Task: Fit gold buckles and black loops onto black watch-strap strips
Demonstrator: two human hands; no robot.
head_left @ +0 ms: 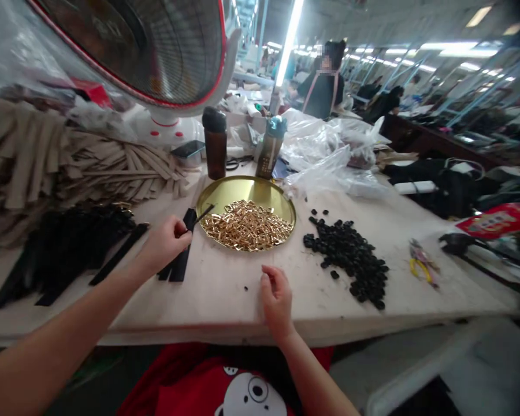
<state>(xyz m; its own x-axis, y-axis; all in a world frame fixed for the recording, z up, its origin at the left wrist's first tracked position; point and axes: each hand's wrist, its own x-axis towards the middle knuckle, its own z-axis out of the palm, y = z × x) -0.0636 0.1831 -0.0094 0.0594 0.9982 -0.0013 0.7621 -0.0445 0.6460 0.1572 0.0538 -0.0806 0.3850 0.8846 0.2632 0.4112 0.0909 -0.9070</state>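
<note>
My left hand (pixel 169 240) is closed in a pinch, and a thin black strip (pixel 204 214) sticks out from its fingertips toward the tray. Wider black strips (pixel 181 263) lie on the table just beneath and beside this hand. In front of me a round gold tray (pixel 260 188) carries a heap of small gold metal buckles (pixel 251 228). My right hand (pixel 277 297) rests near the table's front, fingers curled with thumb against them; whatever may be between them is hidden. To its right lies a pile of small black pieces (pixel 351 257).
Black strips (pixel 73 248) and beige strips (pixel 125 162) are heaped at left, below a large fan (pixel 156 52). Two bottles, one dark (pixel 215 144) and one with a blue lid (pixel 271 147), stand behind the tray. Yellow-handled pliers (pixel 422 266) lie at right.
</note>
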